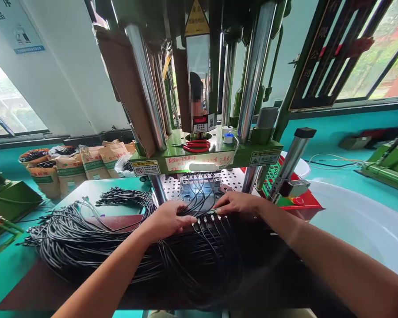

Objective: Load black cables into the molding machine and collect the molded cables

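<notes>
My left hand (170,218) pinches the left end of a narrow bar (204,213) that carries a row of black cables. At the bar's right end, the fingers and thumb of my right hand (237,203) are closed on it. Several metal-tipped cable ends (212,217) stick out along its near edge. Loose black cables (199,194) arch from the bar to a metal mould (199,183) on the press bed. Below my hands lies a big bundle of black cables (73,238) across the dark red-brown board (29,287).
The green press (225,159) rises straight ahead between steel columns (257,66). Red-handled pliers (196,145) and a blue-and-white tape roll (228,138) lie on its ledge. A red control panel (313,201) and a large white tub (361,221) stand right. Sacks (69,170) line the left wall.
</notes>
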`<state>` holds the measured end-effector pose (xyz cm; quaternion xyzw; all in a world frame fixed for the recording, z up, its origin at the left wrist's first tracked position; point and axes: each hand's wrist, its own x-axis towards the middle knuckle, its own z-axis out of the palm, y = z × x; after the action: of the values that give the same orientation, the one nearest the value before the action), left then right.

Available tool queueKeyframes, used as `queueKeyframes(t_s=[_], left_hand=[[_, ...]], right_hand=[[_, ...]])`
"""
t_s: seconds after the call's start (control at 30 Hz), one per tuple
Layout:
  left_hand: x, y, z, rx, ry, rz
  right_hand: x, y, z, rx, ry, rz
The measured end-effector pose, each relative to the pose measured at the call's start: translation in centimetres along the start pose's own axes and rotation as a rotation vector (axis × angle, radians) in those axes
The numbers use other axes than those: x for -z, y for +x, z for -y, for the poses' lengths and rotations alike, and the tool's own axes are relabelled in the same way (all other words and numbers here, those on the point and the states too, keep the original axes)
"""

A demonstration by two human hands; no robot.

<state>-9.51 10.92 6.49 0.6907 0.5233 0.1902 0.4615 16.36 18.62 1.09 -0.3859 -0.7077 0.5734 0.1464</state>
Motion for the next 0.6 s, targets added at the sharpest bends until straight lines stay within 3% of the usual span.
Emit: queueKeyframes(t_s=[0.1,0.2,0.3,0.37,0.47,0.6], left_hand=[[0.6,0.2,-0.4,0.006,0.022,0.079],[1.3,2.1,-0.3,0.054,-0.01,0.09],[1.3,5.9,0.4,0.215,-0.402,0.03],[0.6,8.6,1.0,0.31,-0.677,0.034],[-1.2,11.8,1.9,0.366,-0.838,0.103],[-3.8,13.3,2.3,0.424,-0.979,0.211]], right_hand=[[-0.4,1.2,-0.3,0.031,-0.051,-0.029],[-0.6,0.8,-0.7,0.032,-0.052,-0.118],[0.1,0.2,-0.8,0.03,0.008,-0.294],[0.9,0.6,-0.6,0.056,0.09,-0.478],[1.3,3.7,0.5,0.128,0.28,-0.72],[0.3,10.0,3.0,0.21,0.494,-0.81]])
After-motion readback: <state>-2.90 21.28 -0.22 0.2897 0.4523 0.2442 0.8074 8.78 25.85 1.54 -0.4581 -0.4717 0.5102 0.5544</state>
